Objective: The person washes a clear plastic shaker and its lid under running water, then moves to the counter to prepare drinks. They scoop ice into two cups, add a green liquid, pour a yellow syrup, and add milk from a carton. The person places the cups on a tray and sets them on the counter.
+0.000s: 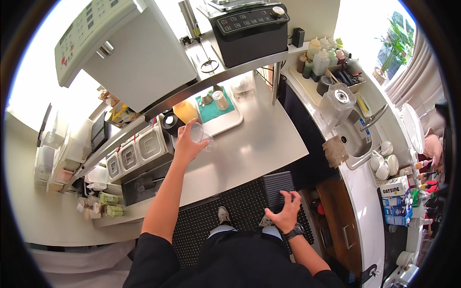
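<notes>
My left hand (188, 144) is shut on a clear plastic cup (206, 139), held tilted over the steel counter (248, 149). The cup looks empty. Just beyond it stand a black-lidded container (170, 122) and a container of orange-yellow contents (186, 111). My right hand (286, 213), with a dark watch on the wrist, hangs off the counter's front edge. Its fingers are curled but apart, with nothing visible between them. Below those fingers is a black ribbed object (277, 185); whether they touch it I cannot tell.
A white tray (236, 124) with a teal mat holds metal cups. Lidded steel pans (149, 144) line the left. Overhead, a steel shelf (245, 66) carries machines. At right are a sink (354, 142), squeeze bottles (320, 63) and cartons (396, 201). A perforated rubber mat (201, 230) covers the floor.
</notes>
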Motion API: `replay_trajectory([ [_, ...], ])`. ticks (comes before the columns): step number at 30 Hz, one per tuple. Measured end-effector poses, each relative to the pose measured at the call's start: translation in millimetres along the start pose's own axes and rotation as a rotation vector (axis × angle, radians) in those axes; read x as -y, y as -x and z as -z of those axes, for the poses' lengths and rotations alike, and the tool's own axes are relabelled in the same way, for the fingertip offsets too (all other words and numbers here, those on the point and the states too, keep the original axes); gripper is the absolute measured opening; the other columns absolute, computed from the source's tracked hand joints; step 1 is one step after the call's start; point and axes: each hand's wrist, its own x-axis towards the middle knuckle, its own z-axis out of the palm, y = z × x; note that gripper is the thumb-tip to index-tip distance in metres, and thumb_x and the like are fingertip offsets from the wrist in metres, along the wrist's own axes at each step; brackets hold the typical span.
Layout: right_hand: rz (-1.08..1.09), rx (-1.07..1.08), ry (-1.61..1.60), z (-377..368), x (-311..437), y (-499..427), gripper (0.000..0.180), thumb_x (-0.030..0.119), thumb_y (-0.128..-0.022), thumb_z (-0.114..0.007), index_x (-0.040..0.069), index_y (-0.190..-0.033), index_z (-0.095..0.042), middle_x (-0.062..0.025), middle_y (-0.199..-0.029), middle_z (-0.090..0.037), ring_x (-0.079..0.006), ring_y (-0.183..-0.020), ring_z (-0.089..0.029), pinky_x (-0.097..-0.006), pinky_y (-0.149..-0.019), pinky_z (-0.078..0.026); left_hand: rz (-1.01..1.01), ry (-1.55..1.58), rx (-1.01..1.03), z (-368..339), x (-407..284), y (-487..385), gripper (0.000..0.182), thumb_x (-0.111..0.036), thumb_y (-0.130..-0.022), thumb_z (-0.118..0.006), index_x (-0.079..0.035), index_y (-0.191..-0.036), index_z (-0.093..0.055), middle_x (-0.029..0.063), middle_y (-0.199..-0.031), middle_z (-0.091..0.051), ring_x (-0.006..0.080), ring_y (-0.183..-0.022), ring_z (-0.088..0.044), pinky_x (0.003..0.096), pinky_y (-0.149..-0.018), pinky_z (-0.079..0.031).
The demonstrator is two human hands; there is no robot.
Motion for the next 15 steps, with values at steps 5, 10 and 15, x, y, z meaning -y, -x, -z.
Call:
replay_trajectory([
  [5,0.214,0.279,0.157,-137.6,117.3,-45.3,0.083,0.048,-0.064,-0.089,0.021,-0.137,-0.059,-0.0172,-0.140,-0.042,-0.0442,-0.124,-0.044,-0.0585,-0.103,-0.042,-0.135,0.040,-0.002,56.1,23.0,41.8,0.094,-0.028,-0.073,-0.092,-0.020,-0.157,-0.047,0.0169,-0.140,-0.053,0.0370,-0.130,-0.058,0.0457,-0.109,-0.050],
  [10,0.157,0.267,0.278,-238.8,181.4,-58.2,0.086,0.049,-0.070,-0.087,0.019,-0.142,-0.053,-0.0189,-0.147,-0.040,-0.0487,-0.123,-0.044,-0.0658,-0.104,-0.039,-0.222,0.010,0.009,57.8,65.2,50.9,0.092,-0.024,-0.072,-0.090,-0.023,-0.155,-0.050,0.0171,-0.144,-0.050,0.0430,-0.127,-0.058,0.0501,-0.107,-0.052],
  [15,0.179,0.109,0.336,-266.1,200.4,-49.3,0.095,0.055,-0.072,-0.089,0.011,-0.145,-0.048,-0.0211,-0.153,-0.035,-0.0553,-0.134,-0.038,-0.0699,-0.108,-0.036,-0.302,0.063,0.118,38.1,99.9,49.8,0.093,-0.024,-0.072,-0.090,-0.024,-0.155,-0.050,0.0154,-0.144,-0.050,0.0420,-0.127,-0.057,0.0492,-0.103,-0.054],
])
